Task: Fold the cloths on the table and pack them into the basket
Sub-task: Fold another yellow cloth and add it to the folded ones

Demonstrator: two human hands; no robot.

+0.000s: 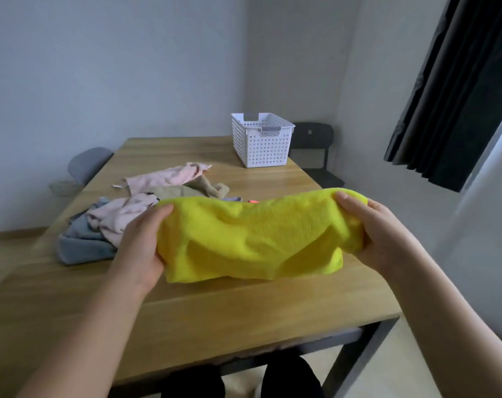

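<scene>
Over the near half of the table (244,305), the yellow cloth (252,239) hangs stretched between both hands, its long axis running side to side across the person's front. The left hand (142,242) grips one end and the right hand (370,228) the other, each with the thumb on top and the fingers curled underneath. The cloth sags in the middle and looks bunched, not yet folded flat. The basket (262,139) stands well apart at the far end, almost straight ahead past the cloth's middle, so neither hand is plainly nearer. The pile of cloths (123,216) lies to the left.
</scene>
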